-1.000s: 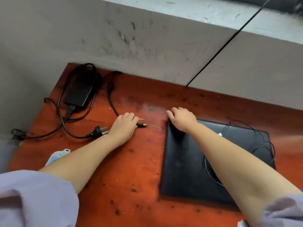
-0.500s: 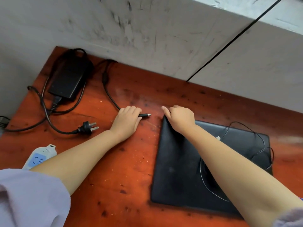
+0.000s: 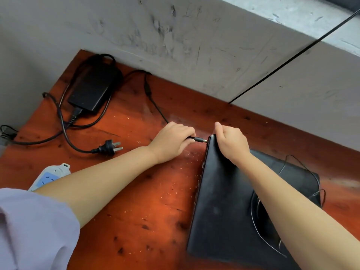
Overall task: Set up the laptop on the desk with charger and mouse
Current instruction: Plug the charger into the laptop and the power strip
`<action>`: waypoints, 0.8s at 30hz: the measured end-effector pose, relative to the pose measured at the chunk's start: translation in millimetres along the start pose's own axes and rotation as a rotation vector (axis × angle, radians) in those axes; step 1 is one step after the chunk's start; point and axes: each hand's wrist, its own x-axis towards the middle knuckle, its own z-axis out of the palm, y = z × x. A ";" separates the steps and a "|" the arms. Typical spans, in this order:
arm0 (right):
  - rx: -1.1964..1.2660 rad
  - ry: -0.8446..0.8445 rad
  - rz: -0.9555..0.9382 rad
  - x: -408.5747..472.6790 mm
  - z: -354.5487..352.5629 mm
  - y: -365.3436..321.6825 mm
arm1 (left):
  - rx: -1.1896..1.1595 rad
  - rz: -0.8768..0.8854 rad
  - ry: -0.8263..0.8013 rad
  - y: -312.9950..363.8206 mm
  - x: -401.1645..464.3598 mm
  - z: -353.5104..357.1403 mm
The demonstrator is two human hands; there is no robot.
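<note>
A closed black laptop (image 3: 229, 207) lies on the red wooden desk (image 3: 152, 201). My right hand (image 3: 231, 143) grips its far left corner, and that edge is tilted up off the desk. My left hand (image 3: 171, 141) pinches the charger's barrel connector (image 3: 199, 139), whose metal tip points at the laptop's left side, almost touching it. The charger's black power brick (image 3: 93, 88) sits at the desk's far left corner, its cables looping around it. The three-pin wall plug (image 3: 109, 148) lies loose on the desk. A thin black mouse cable (image 3: 311, 172) trails over the laptop lid; the mouse itself is hidden.
A white and blue power strip (image 3: 48, 176) lies at the desk's left edge, partly behind my left forearm. A scuffed grey wall (image 3: 194, 45) runs along the desk's back edge. A black cable (image 3: 292, 57) runs diagonally down the wall.
My left hand has carried the barrel connector to the right, up to the laptop's side. My right hand has tilted the laptop's left edge up.
</note>
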 end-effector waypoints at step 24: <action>0.010 0.027 0.068 15.1 -8.9 5.3 | 0.017 0.084 -0.093 12.7 35.1 -6.5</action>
